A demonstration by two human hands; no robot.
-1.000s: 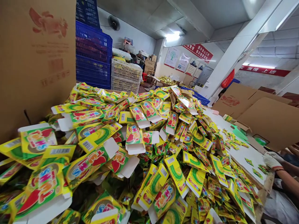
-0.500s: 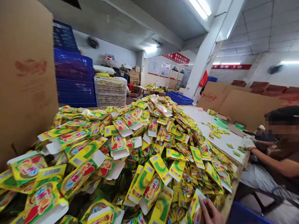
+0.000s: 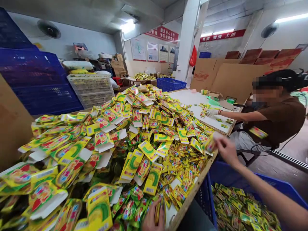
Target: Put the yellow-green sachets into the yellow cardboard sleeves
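A large heap of yellow-green printed candy boxes (image 3: 134,157), many with white end flaps standing up, covers the table. At the table's right edge, my right hand (image 3: 227,149) is closed in a pinch on a blurred small candy box (image 3: 210,144). My left hand (image 3: 154,216), at the bottom edge of the view, has its fingers around a small yellow packet (image 3: 157,214), seen edge-on and partly hidden. Small sachets (image 3: 179,173) lie loose between the two hands. A single yellow packet (image 3: 258,132) shows apart from my hands, seemingly in mid-air beyond my right wrist.
A blue crate (image 3: 271,183) of sachets stands below my right arm, beside the wooden table edge (image 3: 190,202). A co-worker (image 3: 276,112) with a gloved hand sits at the right, by a white tabletop (image 3: 185,98). Blue crates (image 3: 40,80) are stacked at the left.
The view has turned right and lower, bringing in the sachet crate. My left hand has come into view. My right hand with a box is now farther up, by the table edge.
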